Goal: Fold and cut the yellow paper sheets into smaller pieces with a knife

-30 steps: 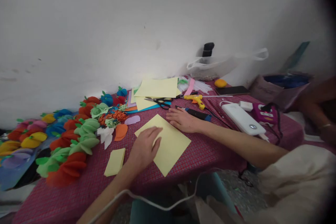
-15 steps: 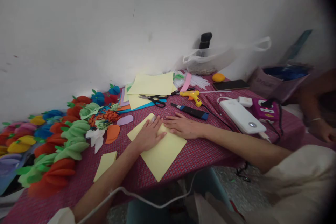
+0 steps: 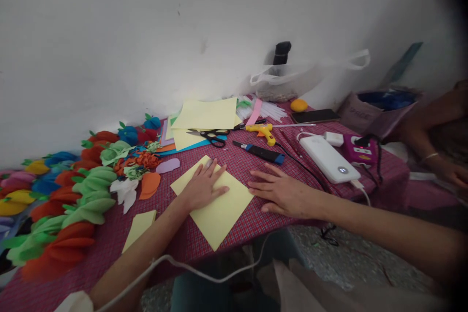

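A square of pale yellow paper [image 3: 219, 219] lies turned like a diamond on the checked tablecloth. My left hand [image 3: 203, 186] rests flat on its upper left part, fingers spread, with a ring on one finger. At the paper's right corner is my right hand [image 3: 283, 191], palm down with fingers apart and holding nothing. Beyond the hands lie a dark box cutter [image 3: 259, 152], a yellow glue gun [image 3: 261, 131] and black-handled scissors [image 3: 212, 136]. A smaller yellow paper piece [image 3: 139, 228] sits beside my left forearm.
Stacked coloured sheets [image 3: 204, 113] lie near the wall. Bright petalled craft pieces [image 3: 91, 190] fill the left side. At right are a white power bank [image 3: 329, 160], a purple power socket [image 3: 360, 150] and a phone [image 3: 315, 116]. Another person's hand [image 3: 451, 171] shows far right. A white cable crosses in front.
My right hand has slid off the yellow paper to the right, its fingers spreading. My left hand stays flat on the sheet. The view has shifted slightly.
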`<state>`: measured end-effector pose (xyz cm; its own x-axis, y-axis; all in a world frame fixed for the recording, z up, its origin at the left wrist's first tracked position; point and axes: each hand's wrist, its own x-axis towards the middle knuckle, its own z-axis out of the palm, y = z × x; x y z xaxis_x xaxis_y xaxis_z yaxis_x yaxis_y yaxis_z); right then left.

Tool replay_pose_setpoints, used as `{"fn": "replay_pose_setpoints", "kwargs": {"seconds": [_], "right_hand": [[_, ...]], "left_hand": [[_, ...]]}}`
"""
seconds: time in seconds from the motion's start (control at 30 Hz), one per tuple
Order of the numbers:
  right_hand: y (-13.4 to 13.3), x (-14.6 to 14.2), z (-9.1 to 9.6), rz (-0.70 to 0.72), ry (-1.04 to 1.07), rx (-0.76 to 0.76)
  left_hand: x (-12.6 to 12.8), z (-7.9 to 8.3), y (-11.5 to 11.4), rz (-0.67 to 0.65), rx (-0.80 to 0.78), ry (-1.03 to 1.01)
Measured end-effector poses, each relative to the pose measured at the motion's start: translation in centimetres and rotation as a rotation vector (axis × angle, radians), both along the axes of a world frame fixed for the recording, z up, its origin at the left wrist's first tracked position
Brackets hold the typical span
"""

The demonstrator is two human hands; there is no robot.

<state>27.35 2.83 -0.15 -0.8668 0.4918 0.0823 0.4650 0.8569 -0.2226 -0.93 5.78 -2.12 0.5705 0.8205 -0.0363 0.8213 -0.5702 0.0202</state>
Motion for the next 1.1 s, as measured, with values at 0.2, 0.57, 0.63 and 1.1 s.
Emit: {"fn": "replay_pose_setpoints", "kwargs": {"seconds": [0.2, 0.57, 0.63, 1.1], "right_hand": [[-1.9, 0.5, 0.5, -0.02, 0.004, 0.042], [-1.6, 0.0, 0.9, 0.004, 0.013, 0.003], [-1.4, 0.1, 1.1, 0.022, 0.015, -0.012], [0.2, -1.3, -0.9, 0.059, 0.079, -0.148]], "left_hand": [[0.9, 0.7, -0.6, 0.037, 0.022, 0.027], [5.6, -1.2, -1.0, 0.286, 0.124, -0.022], [5.2, -1.2, -0.6, 0.289, 0.124, -0.022], [4.0, -1.0, 0.3, 0.252, 0.119, -0.026]]}}
